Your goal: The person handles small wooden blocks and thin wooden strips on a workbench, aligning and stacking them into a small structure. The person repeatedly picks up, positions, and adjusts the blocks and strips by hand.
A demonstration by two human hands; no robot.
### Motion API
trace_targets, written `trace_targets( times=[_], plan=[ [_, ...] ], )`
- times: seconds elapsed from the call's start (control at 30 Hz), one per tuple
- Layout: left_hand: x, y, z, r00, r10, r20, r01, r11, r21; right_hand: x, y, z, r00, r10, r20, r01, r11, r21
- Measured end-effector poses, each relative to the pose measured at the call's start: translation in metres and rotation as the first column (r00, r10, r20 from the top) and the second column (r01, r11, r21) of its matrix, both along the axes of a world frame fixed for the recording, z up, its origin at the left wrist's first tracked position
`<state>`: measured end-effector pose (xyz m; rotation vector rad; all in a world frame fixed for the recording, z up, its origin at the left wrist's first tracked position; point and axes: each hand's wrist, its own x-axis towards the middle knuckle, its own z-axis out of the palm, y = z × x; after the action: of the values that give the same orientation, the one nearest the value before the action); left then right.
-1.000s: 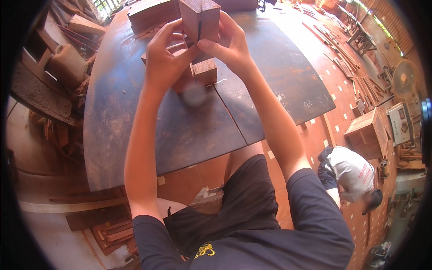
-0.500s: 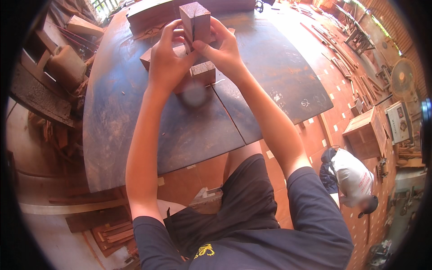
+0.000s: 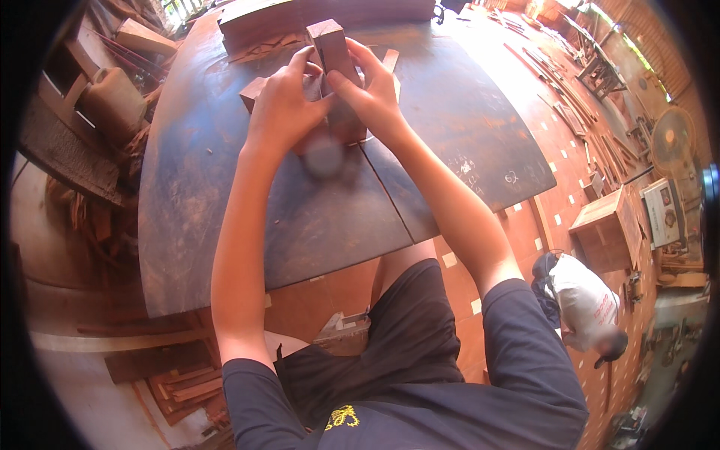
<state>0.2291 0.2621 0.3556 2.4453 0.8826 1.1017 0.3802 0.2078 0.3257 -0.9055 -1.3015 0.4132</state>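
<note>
A squared reddish-brown wooden block (image 3: 332, 51) stands roughly on end between my two hands, over the dark tabletop (image 3: 225, 217). My left hand (image 3: 289, 101) curls round its left side. From the right, my right hand (image 3: 367, 88) grips it, thumb across the near face. Beneath the hands sits another dark wooden piece (image 3: 346, 126); where it meets the held block cannot be made out. Left of my left hand, the end of a further block (image 3: 253, 91) shows, the rest hidden behind the hand. A thin wood strip (image 3: 391, 60) lies just beyond my right hand.
A large dark timber piece (image 3: 262, 28) lies along the table's far edge. Left of the table stand a plastic jerrycan (image 3: 112, 101) and stacked boards. To the right are a wooden cabinet (image 3: 607, 225), a fan (image 3: 673, 139) and a bent-over person (image 3: 581, 296).
The held block has come down and tilted a little, and its top now looks narrower. The lower piece's pale top, visible before, is now covered. My hands stay closed round the block.
</note>
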Motion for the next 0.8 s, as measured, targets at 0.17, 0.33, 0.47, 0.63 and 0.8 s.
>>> trace_targets(
  times=[0.17,0.33,0.47,0.63,0.8],
  plan=[
    [0.000,0.000,0.002,0.999,-0.036,0.011,0.036,0.999,0.015,0.004,0.006,-0.004,0.999,-0.006,-0.037,0.007,0.999,0.043],
    [-0.002,0.003,-0.002,0.998,-0.058,0.005,0.058,0.997,0.053,0.001,0.005,-0.001,0.998,-0.055,-0.042,0.057,0.998,0.035],
    [-0.003,0.006,-0.004,0.996,-0.092,0.016,0.092,0.995,0.035,0.001,0.002,0.001,0.997,-0.028,-0.073,0.027,1.000,-0.010],
    [-0.007,0.011,-0.004,0.973,-0.193,0.128,0.201,0.978,-0.053,0.000,0.001,0.002,0.995,0.067,-0.073,-0.065,0.998,0.018],
    [-0.014,0.021,-0.003,0.828,-0.391,0.402,0.464,0.880,-0.101,0.001,0.001,0.003,0.987,-0.020,0.160,0.016,0.999,0.030]
  ],
)
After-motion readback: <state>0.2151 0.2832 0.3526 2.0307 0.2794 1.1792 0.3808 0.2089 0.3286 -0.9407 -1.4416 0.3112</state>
